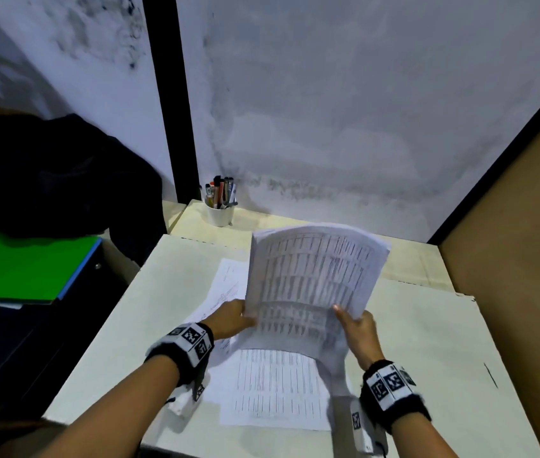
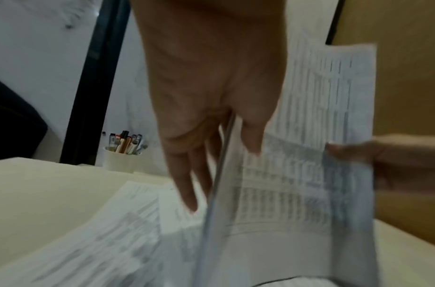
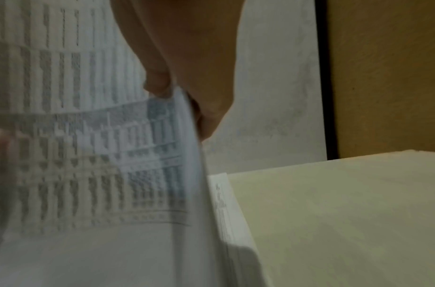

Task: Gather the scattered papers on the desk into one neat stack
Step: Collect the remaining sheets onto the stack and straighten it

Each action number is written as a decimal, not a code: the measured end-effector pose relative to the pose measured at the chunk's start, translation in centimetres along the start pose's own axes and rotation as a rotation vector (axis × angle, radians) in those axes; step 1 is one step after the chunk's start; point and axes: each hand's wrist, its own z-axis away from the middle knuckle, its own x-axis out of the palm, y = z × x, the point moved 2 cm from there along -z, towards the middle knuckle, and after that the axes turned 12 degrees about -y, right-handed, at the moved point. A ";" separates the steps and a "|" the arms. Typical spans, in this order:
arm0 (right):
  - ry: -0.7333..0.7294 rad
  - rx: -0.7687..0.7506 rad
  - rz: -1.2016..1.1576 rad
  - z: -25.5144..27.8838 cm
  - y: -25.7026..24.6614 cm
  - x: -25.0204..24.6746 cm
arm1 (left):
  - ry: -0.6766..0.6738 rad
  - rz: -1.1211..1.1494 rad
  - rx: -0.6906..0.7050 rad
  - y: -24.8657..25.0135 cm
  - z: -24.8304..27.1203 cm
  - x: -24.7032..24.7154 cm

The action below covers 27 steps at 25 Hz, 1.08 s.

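Note:
A bundle of printed sheets (image 1: 311, 279) stands lifted off the cream desk (image 1: 149, 292), its top curling away from me. My left hand (image 1: 234, 317) pinches its left edge, thumb on the front and fingers behind, as the left wrist view shows (image 2: 235, 136). My right hand (image 1: 356, 325) pinches the right edge (image 3: 179, 108), thumb on the printed face. One printed sheet (image 1: 275, 388) lies flat on the desk below the bundle. Another sheet (image 1: 225, 289) lies askew to the left, behind my left hand.
A white cup of pens (image 1: 219, 206) stands at the desk's back left corner. A brown partition (image 1: 519, 259) walls the right side. A green folder (image 1: 21, 269) and a dark bag (image 1: 47, 176) sit on a lower surface to the left.

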 end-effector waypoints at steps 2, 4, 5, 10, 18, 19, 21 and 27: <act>0.147 -0.004 0.018 -0.2 -1.0 -1.6 | -0.051 -0.152 -0.156 -3.5 -0.9 -0.6; 0.247 0.009 0.040 -0.8 -1.8 -3.9 | 0.066 -0.172 -0.278 -6.8 -1.5 -1.5; 0.287 0.031 0.055 -1.2 -1.6 -4.9 | 0.149 -0.164 -0.340 -8.3 -1.7 -1.8; 0.413 0.130 0.111 -1.5 0.4 -7.6 | 0.341 -0.158 -0.508 -10.6 -2.8 -1.1; 0.438 0.162 0.164 -1.7 1.8 -7.1 | 0.221 -0.159 -0.651 -9.6 -6.4 -1.8; 0.445 0.166 0.163 -1.7 1.8 -7.1 | 0.197 -0.184 -0.660 -9.4 -6.4 -1.9; 0.454 0.162 0.154 -1.7 2.0 -7.1 | 0.154 -0.190 -0.636 -9.0 -6.4 -1.8; 0.453 0.169 0.097 -1.5 2.4 -6.4 | 0.135 0.213 -0.333 -8.4 -6.0 -4.3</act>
